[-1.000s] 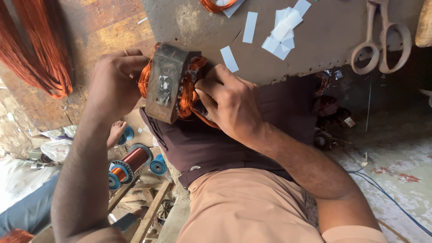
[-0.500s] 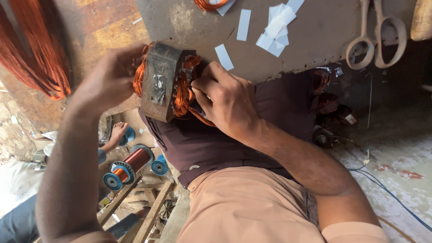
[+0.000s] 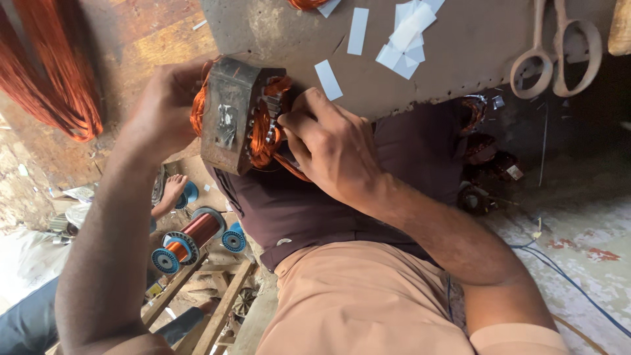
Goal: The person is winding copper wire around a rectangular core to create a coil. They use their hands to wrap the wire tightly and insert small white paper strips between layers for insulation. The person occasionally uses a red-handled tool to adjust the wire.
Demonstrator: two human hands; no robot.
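The person holds a grey, boxy metal motor stator (image 3: 230, 118) wound with orange copper wire coils (image 3: 263, 131), at the near edge of a brown worktable (image 3: 460, 59), in the middle left of the view. The left hand (image 3: 161, 112) wraps around the far left side of the stator, and its fingers are closed on the metal body to keep it steady. The right hand (image 3: 332, 148) is at the open right face of the stator; its fingertips (image 3: 289, 125) press narrowly into the copper coils, pinching or pushing the wire, though it is not possible to tell if one strand is caught between them.

On the worktable, white paper strips (image 3: 401, 36) lie scattered, and a pair of large metal scissors (image 3: 552, 52) rests at the far right. A bundle of loose orange copper wire (image 3: 62, 72) hangs at the far left. Below, near the floor, a spool of copper wire with blue ends (image 3: 190, 236) lies on a wooden frame.

The step in hand seems to be the seating of the coil turns into the stator slots. The next move probably calls for a firm left hold while the right fingers tuck the wire evenly, with care not to scrape its coating on the metal edges.
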